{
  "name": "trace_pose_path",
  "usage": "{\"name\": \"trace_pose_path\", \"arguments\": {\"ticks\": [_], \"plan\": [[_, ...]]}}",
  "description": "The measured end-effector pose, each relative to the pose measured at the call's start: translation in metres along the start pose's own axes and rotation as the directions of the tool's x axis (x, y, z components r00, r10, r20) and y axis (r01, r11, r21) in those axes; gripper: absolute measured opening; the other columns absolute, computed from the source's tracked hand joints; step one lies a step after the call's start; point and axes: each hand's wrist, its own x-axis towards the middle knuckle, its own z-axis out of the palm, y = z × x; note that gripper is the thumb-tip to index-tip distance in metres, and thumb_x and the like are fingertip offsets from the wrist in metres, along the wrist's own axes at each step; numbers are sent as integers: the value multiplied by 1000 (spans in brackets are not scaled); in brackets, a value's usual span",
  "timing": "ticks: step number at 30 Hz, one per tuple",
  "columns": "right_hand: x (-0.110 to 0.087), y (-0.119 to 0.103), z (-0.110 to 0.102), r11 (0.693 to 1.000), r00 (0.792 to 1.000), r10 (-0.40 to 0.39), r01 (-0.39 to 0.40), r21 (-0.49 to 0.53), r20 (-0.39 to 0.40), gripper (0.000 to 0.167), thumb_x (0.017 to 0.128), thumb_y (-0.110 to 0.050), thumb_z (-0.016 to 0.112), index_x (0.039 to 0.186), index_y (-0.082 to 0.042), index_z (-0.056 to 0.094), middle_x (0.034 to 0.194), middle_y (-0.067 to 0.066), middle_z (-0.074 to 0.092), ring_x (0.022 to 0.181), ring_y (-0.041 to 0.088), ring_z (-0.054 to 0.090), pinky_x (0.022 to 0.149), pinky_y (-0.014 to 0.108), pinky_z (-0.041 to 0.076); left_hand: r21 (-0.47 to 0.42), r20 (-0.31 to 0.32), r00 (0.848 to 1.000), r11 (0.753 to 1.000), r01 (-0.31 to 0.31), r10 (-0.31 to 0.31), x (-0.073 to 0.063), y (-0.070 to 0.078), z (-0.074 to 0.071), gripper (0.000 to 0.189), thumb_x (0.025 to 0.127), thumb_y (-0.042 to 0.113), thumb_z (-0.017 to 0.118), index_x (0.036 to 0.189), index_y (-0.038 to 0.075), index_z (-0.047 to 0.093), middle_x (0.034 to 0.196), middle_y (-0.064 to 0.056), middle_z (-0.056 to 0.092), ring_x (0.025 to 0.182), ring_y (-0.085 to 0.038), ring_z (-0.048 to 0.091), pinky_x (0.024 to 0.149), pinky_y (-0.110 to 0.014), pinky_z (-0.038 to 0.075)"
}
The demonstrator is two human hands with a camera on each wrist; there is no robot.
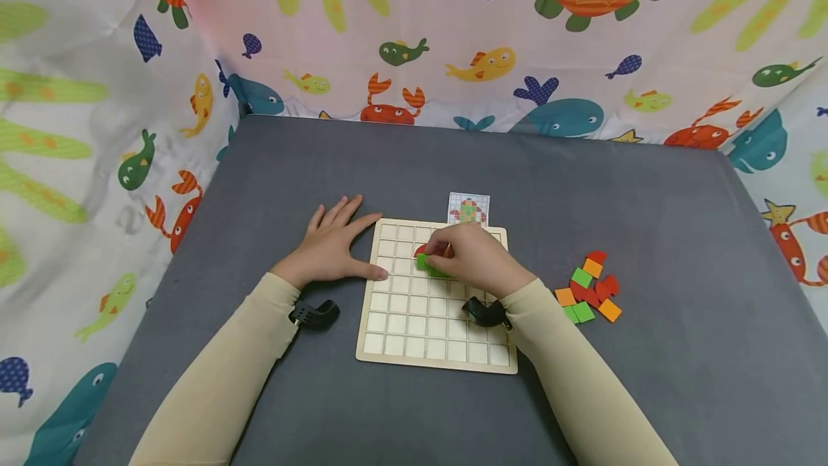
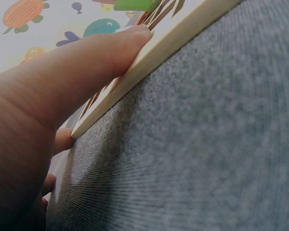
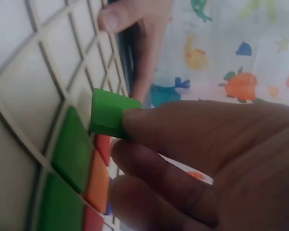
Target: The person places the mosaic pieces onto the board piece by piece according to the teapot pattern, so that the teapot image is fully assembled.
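A light wooden grid board (image 1: 407,326) lies on the grey table. My right hand (image 1: 475,256) pinches a green square tile (image 3: 108,113) between thumb and fingers, close over the board's upper part. Beside it in the right wrist view, green tiles (image 3: 72,149), an orange tile (image 3: 97,183) and red pieces sit in the grid. My right hand hides some of them in the head view. With fingers spread, my left hand (image 1: 328,254) rests at the board's left side, its thumb (image 2: 120,45) over the wooden rim.
A small printed pattern card (image 1: 468,205) lies just behind the board. To the right, a loose pile of red, orange and green pieces (image 1: 584,293) is spread on the table (image 1: 679,250). A sea-animal patterned cloth (image 1: 440,20) surrounds the table's back and sides.
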Motion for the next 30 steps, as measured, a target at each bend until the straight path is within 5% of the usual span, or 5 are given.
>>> {"name": "trace_pose_path", "arguments": {"ticks": [20,30], "plan": [[1,-1,13,989,998,-70,68,-128,-9,4,95,-14,79,97,-14,82,104,-5,79,89,10,70,81,32,57,0,9,1000,1000,1,-1,0,2,-3,118,70,86,76,167,34,33,178,-5,4,164,-29,-5,126,-61,-9],[1,-1,14,979,996,-91,86,-184,-15,7,94,-13,79,91,-16,84,91,-5,76,84,11,68,79,33,57,-4,14,1000,1000,12,-12,-1,4,-4,118,70,85,77,167,34,32,178,-5,3,164,-28,-6,126,-61,-10]]}}
